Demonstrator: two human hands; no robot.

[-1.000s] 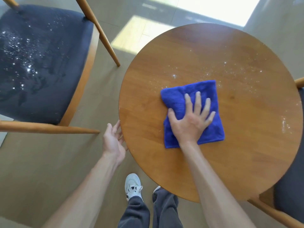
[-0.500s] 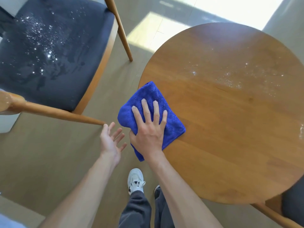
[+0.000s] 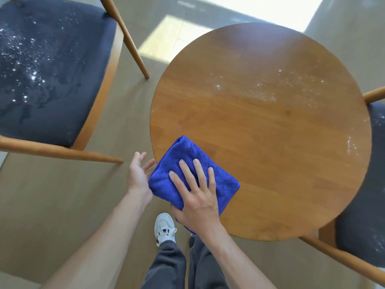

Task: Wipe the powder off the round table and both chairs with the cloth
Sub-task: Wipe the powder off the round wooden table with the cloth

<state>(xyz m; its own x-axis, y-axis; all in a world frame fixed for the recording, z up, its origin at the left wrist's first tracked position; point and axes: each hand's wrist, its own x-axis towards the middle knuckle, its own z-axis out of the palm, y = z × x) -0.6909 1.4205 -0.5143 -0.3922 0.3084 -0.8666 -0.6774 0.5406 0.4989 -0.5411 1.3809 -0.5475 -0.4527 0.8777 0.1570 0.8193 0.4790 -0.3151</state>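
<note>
Two hands worked at the near-left rim of the round counter (image 3: pixel 270 163). The right hand (image 3: pixel 198 197) lay flat on the folded blue cloth (image 3: pixel 187 163), its fingers (image 3: pixel 200 170) straight and spread, pressing the pad down so the whole face would drag powder along. A corner of the cloth overhung the rim toward the person. The left hand (image 3: pixel 138 174) waited just below that edge, palm up and fingers relaxed, touching or nearly touching the cloth's side, probably cupped to catch whatever was swept off and keep it from the floor (image 3: pixel 52 205). Powder (image 3: pixel 262 92) lay scattered across the far middle of the counter, with a smaller streak near the right rim, well apart from the cloth. The left chair (image 3: pixel 52 69) had its dark seat thickly speckled, and the right chair (image 3: pixel 373 184) showed a few flecks, so most of the wiping appeared yet to do.
</note>
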